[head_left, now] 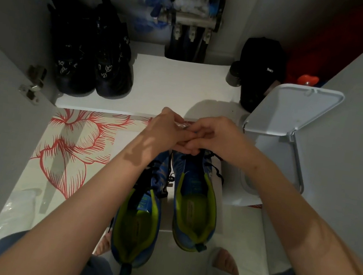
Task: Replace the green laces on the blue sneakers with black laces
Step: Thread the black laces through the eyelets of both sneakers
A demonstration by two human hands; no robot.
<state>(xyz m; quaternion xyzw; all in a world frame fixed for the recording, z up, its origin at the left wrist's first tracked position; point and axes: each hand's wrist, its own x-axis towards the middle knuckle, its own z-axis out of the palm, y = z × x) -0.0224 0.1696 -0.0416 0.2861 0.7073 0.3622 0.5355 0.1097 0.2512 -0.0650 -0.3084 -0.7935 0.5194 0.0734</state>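
our left hand [167, 130] pinches a small shiny scrap [183, 126]; the right hand [214, 137] curls beside it, and we can't tell what it holds. loose black laces [218, 170] at 6 o'clock could snag.

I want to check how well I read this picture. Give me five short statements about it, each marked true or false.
1. The blue sneakers stand side by side, heels toward the person. True.
2. The white bin is closed. False: its lid stands open.
3. Black shoes sit on the white shelf. True.
4. The two hands are far apart. False: the left hand and right hand meet above the sneakers' toes.
5. The sneakers show green lacing. False: the laces in view are black.
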